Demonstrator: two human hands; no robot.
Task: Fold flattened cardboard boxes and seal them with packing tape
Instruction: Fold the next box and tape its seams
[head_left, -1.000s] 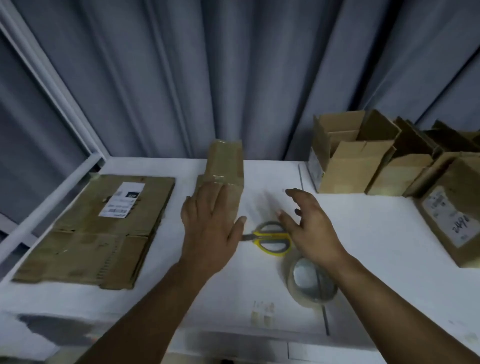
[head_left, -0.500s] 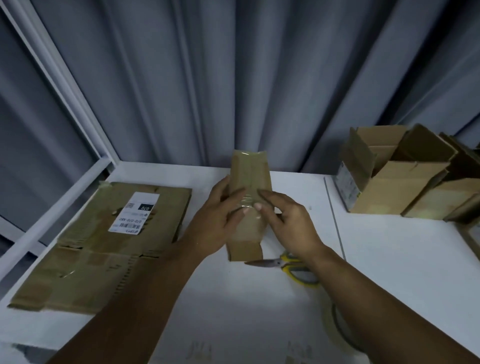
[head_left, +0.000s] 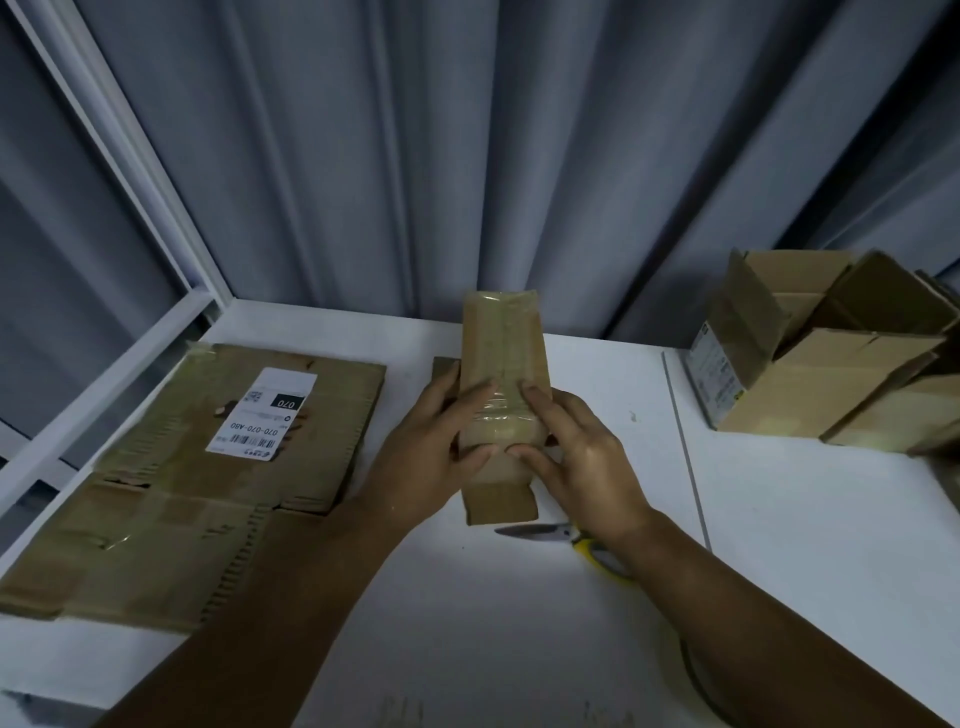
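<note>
- Flat box (head_left: 501, 374), taped, held up over table (head_left: 779, 519) centre, far end raised.
- Left hand (head_left: 431, 452) and right hand (head_left: 576, 457) grip its sides, fingers (head_left: 480, 392) curled onto the top face.
- Scissors (head_left: 566, 538) on table just below the box.
- Flat cardboard (head_left: 171, 499) to the left; open boxes (head_left: 810, 353) to the right.

A packing station: white worktable (head_left: 779, 545), stacked flattened brown cardboard with shipping label (head_left: 202, 467), open brown cartons (head_left: 831, 353), yellow-handled scissors (head_left: 576, 540), grey curtain (head_left: 467, 156).
</note>
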